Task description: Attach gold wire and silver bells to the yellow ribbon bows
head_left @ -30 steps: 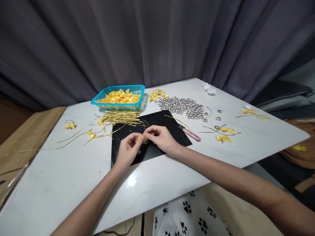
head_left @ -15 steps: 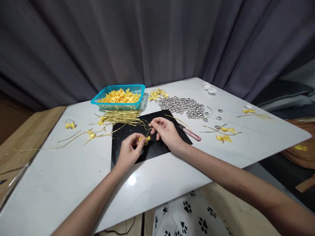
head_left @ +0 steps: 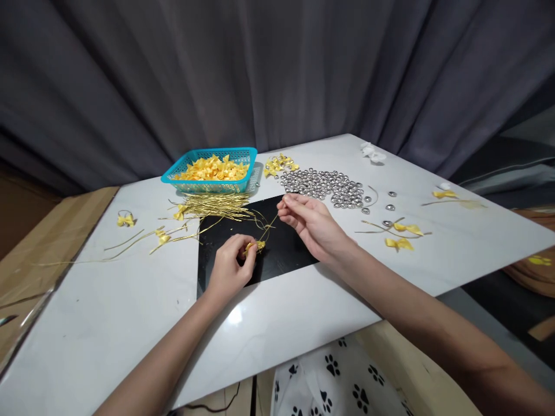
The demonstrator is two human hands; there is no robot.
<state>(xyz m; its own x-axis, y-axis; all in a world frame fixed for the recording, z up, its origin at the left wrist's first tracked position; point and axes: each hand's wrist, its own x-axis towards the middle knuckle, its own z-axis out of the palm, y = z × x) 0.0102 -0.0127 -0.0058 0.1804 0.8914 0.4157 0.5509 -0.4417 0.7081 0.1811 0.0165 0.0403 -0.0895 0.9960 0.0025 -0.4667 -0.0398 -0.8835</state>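
Over a black mat on the white table, my left hand pinches a small yellow ribbon bow. A thin gold wire runs from the bow up and to the right. My right hand is closed on the far end of that wire, near the mat's back edge. The wire looks stretched between the two hands.
A teal basket of yellow bows stands at the back, with a bundle of gold wires before it. A heap of silver beads lies behind my right hand. Loose bows and wires are scattered left and right. A grey curtain hangs behind.
My right hand has drawn the gold wire away from the bow, moving back and to the right. My left hand has stayed on the bow. The pink tool is now hidden behind my right hand.
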